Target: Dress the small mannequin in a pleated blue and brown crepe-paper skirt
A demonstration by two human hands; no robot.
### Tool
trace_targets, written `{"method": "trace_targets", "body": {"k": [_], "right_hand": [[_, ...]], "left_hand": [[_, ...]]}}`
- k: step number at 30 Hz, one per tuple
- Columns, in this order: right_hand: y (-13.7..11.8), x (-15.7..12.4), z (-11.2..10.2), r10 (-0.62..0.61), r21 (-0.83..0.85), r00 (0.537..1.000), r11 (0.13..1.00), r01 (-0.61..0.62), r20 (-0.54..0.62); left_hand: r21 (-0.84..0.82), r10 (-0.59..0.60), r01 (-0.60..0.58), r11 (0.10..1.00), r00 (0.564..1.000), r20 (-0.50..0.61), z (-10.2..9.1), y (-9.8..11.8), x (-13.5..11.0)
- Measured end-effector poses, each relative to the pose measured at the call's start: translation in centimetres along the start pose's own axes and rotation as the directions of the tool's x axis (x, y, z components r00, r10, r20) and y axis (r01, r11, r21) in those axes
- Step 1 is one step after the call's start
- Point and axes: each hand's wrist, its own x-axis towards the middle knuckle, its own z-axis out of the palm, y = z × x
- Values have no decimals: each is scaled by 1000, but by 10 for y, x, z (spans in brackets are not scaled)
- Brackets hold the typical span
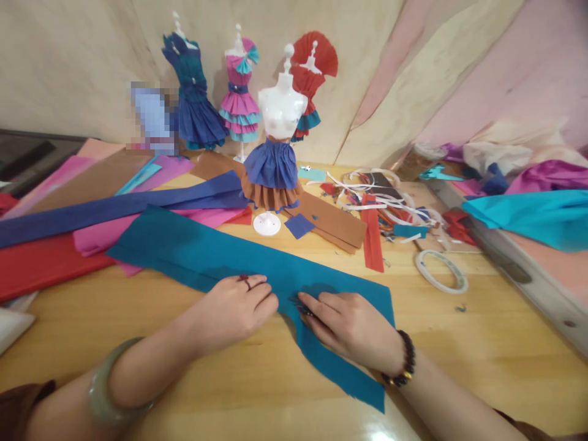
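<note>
A long piece of teal crepe paper (257, 257) lies slantwise across the table. My left hand (243, 306), fingers curled, grips its near edge at the middle. In my right hand (340, 318) is a pair of small dark scissors (302, 306), mostly hidden by the fingers, with the tips at the paper. From that spot a cut runs toward the right end, and a narrow strip (344, 373) hangs away below my right hand. Behind the paper stands a white mini dress form (282, 101) wearing a blue and brown ruffled skirt (272, 165).
Three dressed mini forms stand along the wall, one in a blue-green dress (193, 92). Folded coloured sheets, including a red one (50, 263), are stacked left. At right are a tape roll (441, 271), tangled white strips (386, 205), a brown piece (331, 220) and a metal-edged ledge (519, 269).
</note>
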Motion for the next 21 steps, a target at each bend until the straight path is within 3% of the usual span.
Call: {"method": "trace_targets", "body": {"k": [21], "right_hand": [[-1, 1, -2, -30, -24, 1000, 999, 30, -10]], "left_hand": [[34, 7, -7, 999, 1000, -10, -1, 2, 2]]}}
